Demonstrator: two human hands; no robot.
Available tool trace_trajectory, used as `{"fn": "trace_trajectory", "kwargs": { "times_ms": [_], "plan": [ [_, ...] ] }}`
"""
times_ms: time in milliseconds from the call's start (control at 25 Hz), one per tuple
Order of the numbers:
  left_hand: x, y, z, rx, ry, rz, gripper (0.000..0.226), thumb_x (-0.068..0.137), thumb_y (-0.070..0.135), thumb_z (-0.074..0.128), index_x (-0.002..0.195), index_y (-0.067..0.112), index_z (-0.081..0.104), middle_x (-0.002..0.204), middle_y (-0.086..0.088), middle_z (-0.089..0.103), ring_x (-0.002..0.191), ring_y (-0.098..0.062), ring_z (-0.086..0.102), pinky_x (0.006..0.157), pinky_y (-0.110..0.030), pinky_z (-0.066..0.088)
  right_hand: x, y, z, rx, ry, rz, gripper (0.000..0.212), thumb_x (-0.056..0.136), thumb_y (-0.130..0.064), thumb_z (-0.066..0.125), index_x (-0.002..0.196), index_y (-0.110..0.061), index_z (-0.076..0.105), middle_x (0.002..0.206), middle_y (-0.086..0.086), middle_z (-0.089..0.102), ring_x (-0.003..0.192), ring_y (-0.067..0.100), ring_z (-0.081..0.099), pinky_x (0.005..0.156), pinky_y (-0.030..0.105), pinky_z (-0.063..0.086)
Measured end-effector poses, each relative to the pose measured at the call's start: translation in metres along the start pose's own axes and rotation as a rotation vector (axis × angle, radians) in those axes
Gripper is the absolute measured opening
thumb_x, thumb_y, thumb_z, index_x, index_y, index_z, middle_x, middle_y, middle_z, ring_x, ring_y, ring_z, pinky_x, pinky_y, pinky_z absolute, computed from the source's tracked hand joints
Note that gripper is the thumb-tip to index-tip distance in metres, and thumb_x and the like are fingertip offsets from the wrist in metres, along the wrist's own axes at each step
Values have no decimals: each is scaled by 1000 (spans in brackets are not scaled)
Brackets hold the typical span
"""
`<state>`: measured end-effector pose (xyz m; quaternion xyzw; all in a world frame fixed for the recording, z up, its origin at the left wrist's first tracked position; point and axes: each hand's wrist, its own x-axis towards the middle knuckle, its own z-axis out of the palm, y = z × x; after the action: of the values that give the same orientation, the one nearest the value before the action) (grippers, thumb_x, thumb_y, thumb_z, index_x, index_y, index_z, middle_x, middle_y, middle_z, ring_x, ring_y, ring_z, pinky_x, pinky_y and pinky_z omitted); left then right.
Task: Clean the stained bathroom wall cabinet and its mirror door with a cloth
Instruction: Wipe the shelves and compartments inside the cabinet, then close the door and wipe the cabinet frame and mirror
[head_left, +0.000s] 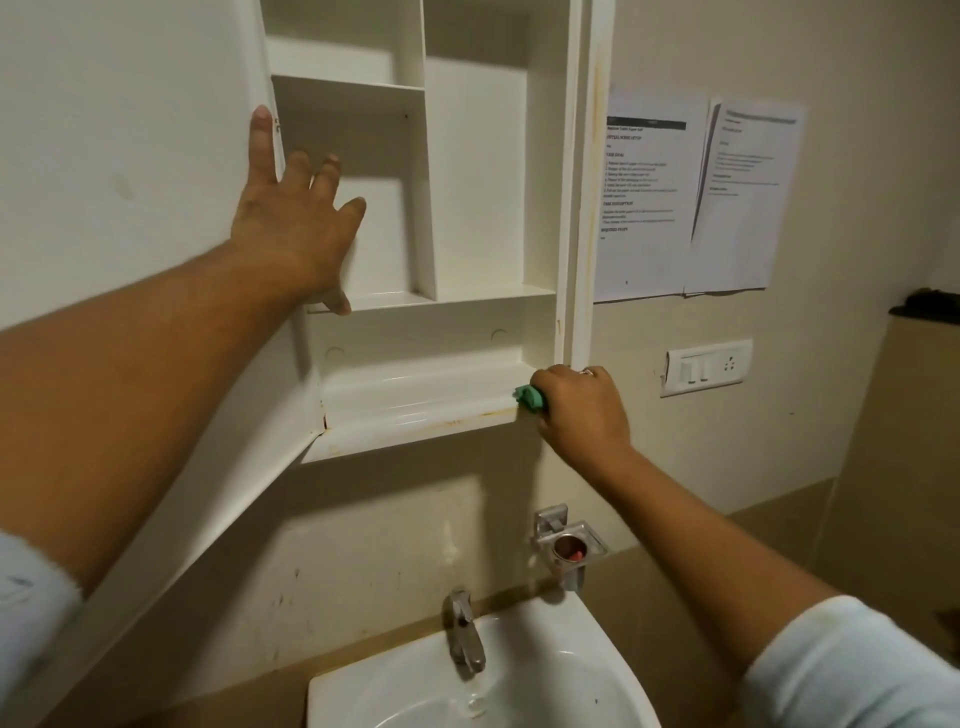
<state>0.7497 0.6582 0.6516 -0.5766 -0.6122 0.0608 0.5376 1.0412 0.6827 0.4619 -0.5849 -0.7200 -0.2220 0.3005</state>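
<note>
Your left hand (291, 223) lay spread, fingers straight, where the open door (130, 156) met the cabinet's (467, 208) left side. Your right hand (582, 410) was curled tight round the green cloth (531, 397), pressing it on the right end of the cabinet's bottom ledge. Orange stains (470, 415) ran along that ledge's front lip.
</note>
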Motion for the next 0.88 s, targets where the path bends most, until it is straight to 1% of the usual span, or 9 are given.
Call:
{"fn": "trace_trajectory", "kwargs": {
  "times_ms": [80, 200, 320, 400, 480, 600, 720, 800, 880],
  "plan": [
    [1, 1, 2, -4, -9, -8, 121, 62, 91, 61, 160, 32, 22, 168, -16, 14, 154, -39, 16, 114, -74, -11, -1, -45, 2, 94, 40, 84, 13, 89, -23, 65, 100, -21, 72, 95, -1, 70, 77, 22, 63, 93, 39, 45],
    [2, 0, 1, -1, -2, -15, 123, 62, 91, 61, 161, 32, 18, 169, -16, 13, 155, -40, 15, 114, -74, -11, -12, -52, 2, 185, 6, -82, 17, 88, -22, 64, 102, -24, 74, 97, -4, 71, 81, 21, 64, 96, 41, 44],
    [0, 1, 1, 5, -7, -15, 122, 64, 91, 60, 161, 31, 19, 168, -17, 14, 154, -40, 16, 114, -74, -11, -4, -14, -2, 118, -35, 55, 11, 93, -25, 62, 100, -27, 71, 96, -5, 69, 86, 18, 63, 96, 40, 40],
    [0, 2, 1, -17, -16, -26, 121, 64, 90, 62, 161, 31, 21, 168, -17, 16, 154, -40, 17, 115, -74, -10, -6, -33, -2, -4, -1, 174, 13, 94, -28, 61, 102, -23, 70, 99, -1, 69, 88, 22, 62, 91, 40, 40],
    [-2, 2, -1, -40, -30, -24, 119, 64, 89, 63, 160, 30, 23, 168, -17, 17, 154, -39, 18, 116, -74, -9, -8, -85, 2, 40, -21, 64, 17, 92, -30, 63, 103, -20, 71, 99, 1, 69, 89, 24, 62, 89, 41, 42],
    [-16, 6, -7, -112, -28, -3, 108, 72, 84, 63, 159, 31, 27, 168, -14, 21, 154, -37, 21, 118, -72, -5, -5, -123, -17, 576, -208, -108, 27, 85, -11, 60, 104, -22, 76, 101, 1, 72, 94, 22, 65, 88, 38, 51],
    [-27, 9, -12, -282, 0, -17, 74, 85, 71, 60, 147, 32, 48, 156, -7, 46, 146, -29, 39, 122, -65, -1, 21, -96, -52, 1264, -347, 202, 26, 91, -3, 63, 115, -14, 65, 111, 4, 70, 99, 19, 69, 83, 35, 61],
    [-27, 4, -25, -525, 86, -40, 49, 93, 61, 56, 133, 33, 61, 133, 4, 66, 127, -20, 58, 122, -56, 19, 39, -75, -73, 1478, -353, 334, 35, 89, -4, 73, 121, -9, 59, 115, 11, 71, 99, 26, 73, 83, 40, 62],
    [-24, -4, -47, -937, 96, -3, 37, 97, 56, 57, 125, 34, 68, 121, 13, 71, 111, -11, 66, 105, -44, 46, 61, -63, -95, 1531, -277, 311, 39, 84, -8, 82, 117, -7, 61, 108, 15, 74, 95, 31, 75, 85, 47, 62]
  ]
}}
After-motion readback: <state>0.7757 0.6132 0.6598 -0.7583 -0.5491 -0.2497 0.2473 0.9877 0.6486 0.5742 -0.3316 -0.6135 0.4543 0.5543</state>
